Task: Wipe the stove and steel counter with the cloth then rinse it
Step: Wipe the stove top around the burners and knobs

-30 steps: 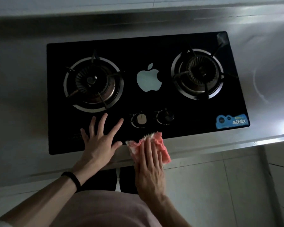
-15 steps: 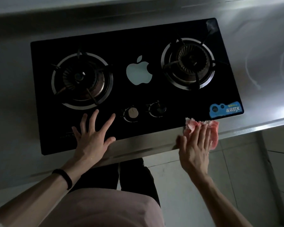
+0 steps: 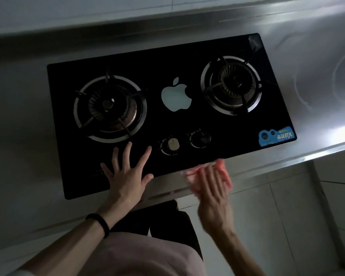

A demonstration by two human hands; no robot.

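A black glass two-burner stove is set into the steel counter. My left hand lies flat with fingers spread on the stove's front left part, below the left burner. My right hand, blurred by motion, presses a pink cloth with straight fingers onto the steel strip at the stove's front edge, below the two knobs.
The right burner sits at the back right. A blue sticker marks the stove's front right corner. The steel counter runs on to the right, with wipe marks. Tiled floor lies below the counter edge.
My right hand swept the pink cloth along the front steel strip to the right and has come back leftward a little. My left hand stayed flat on the stove.
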